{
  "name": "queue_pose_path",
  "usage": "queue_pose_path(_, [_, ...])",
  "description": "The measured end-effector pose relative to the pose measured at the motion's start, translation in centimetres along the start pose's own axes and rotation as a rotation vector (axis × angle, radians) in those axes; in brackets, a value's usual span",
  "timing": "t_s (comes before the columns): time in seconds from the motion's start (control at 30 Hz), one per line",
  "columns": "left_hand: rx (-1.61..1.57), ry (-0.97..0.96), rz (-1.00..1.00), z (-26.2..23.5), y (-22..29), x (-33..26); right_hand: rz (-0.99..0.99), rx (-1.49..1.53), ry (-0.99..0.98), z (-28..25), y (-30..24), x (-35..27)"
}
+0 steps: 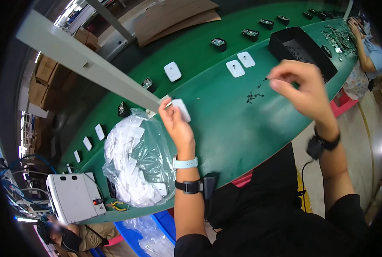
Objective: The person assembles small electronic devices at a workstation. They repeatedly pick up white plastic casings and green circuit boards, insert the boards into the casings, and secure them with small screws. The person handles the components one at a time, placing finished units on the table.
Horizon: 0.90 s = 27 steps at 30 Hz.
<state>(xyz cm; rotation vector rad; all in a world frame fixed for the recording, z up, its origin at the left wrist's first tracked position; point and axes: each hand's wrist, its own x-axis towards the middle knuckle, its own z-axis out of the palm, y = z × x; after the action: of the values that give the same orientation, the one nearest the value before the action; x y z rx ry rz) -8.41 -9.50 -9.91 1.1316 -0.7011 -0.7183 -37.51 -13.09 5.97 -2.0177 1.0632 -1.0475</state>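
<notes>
My left hand (pixel 177 128) grips a white rounded plastic cover (pixel 181 110) by its edge, above the green table (pixel 225 141). My right hand (pixel 302 90) is raised over the table with thumb and fingers pinched together; what the pinch holds, if anything, is too small to make out. Just left of its fingertips lies a loose cluster of small black parts (pixel 254 98). Beyond them, two white covers, a nearer one (pixel 235 68) and a farther one (pixel 246 59), lie side by side, each with a small dark piece on it.
A black bin (pixel 302 45) with small black parts stands behind my right hand. A clear bag of white pieces (pixel 133 160) sits left of my left forearm. White covers (pixel 172 71) and black housings (pixel 219 44) line the green belt. A pale post (pixel 92 68) slants across the left.
</notes>
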Motion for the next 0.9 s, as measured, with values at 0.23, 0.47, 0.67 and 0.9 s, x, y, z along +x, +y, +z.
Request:
queue_pose_path(0.23, [-0.399, -0.22, -0.268, 1.0, 2.5, -0.8, -0.055, -0.458, -0.175, 0.4, 13.3, 2.8])
queue_pose_path(0.47, [-0.592, -0.355, -0.432, 0.8, 2.7, -1.0, 0.029, -0.47, -0.289, 0.6, 13.9, 3.9])
queue_pose_path(0.67, [-0.467, -0.377, -0.467, 1.2, 2.7, -1.1, 0.02, -0.468, -0.348, 0.0, 13.7, 4.2])
queue_pose_path(0.9, [-0.281, -0.269, -0.354, 1.0, 2.5, -0.9, -0.24, 0.043, -0.34, 7.9, 5.9, 6.3])
